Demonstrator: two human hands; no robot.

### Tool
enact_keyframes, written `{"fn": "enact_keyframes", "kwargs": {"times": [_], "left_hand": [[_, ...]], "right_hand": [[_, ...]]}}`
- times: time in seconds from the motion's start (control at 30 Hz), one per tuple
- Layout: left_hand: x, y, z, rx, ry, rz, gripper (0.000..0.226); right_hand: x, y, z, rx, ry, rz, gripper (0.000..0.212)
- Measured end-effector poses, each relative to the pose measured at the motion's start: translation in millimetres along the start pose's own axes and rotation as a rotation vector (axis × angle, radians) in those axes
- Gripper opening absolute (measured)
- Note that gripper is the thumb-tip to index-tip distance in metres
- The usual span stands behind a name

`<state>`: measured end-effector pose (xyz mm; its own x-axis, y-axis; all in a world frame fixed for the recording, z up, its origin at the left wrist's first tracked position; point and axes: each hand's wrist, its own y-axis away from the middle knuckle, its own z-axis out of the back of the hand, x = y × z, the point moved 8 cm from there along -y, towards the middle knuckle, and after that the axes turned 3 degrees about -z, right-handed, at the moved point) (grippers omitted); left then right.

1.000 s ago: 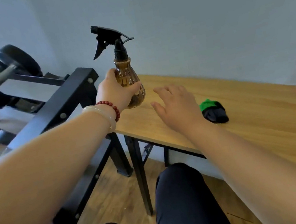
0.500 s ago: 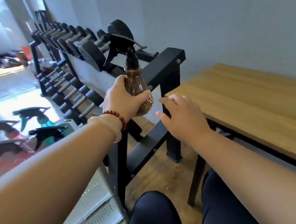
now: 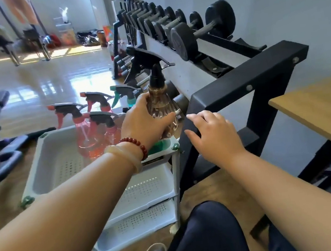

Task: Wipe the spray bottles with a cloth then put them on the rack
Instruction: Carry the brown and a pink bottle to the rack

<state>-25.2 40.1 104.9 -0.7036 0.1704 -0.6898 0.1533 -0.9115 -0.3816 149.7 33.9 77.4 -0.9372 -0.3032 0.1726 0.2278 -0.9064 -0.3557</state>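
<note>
left hand (image 3: 144,121) holds amber bottle (image 3: 160,104) over the rack (image 3: 35,164)
fingers and thumb wrap the bottle's belly; it is upright above the right end of the top level, near pink bottles (image 3: 85,137) and a teal bottle (image 3: 129,100) standing there. right hand (image 3: 213,137) empty, fingers loosely bent, before the dumbbell stand (image 3: 240,84).

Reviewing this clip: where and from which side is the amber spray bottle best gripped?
Probably round the wide ribbed belly of the amber spray bottle, coming from the side, as the left hand does. It is upright, the belly fills a palm, and the trigger head overhangs the neck.
</note>
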Motion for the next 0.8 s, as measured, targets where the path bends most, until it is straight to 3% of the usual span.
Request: {"fn": "enact_keyframes", "kwargs": {"times": [0.23, 0.53, 0.8], "left_hand": [[49.1, 22.1, 50.5, -0.081, -0.065, 0.076, 0.071], [100.6, 54.7, 97.4, -0.168, -0.040, 0.175, 0.054], [143.9, 68.7, 116.9, -0.221, -0.011, 0.249, 0.073]], "right_hand": [[66.7, -12.3, -18.7, 0.022, -0.061, 0.128, 0.046], [133.1, -10.7, -45.0, 0.105, -0.058, 0.235, 0.051], [161.3, -6.6, -71.1, 0.119, -0.049, 0.289, 0.047]]}}
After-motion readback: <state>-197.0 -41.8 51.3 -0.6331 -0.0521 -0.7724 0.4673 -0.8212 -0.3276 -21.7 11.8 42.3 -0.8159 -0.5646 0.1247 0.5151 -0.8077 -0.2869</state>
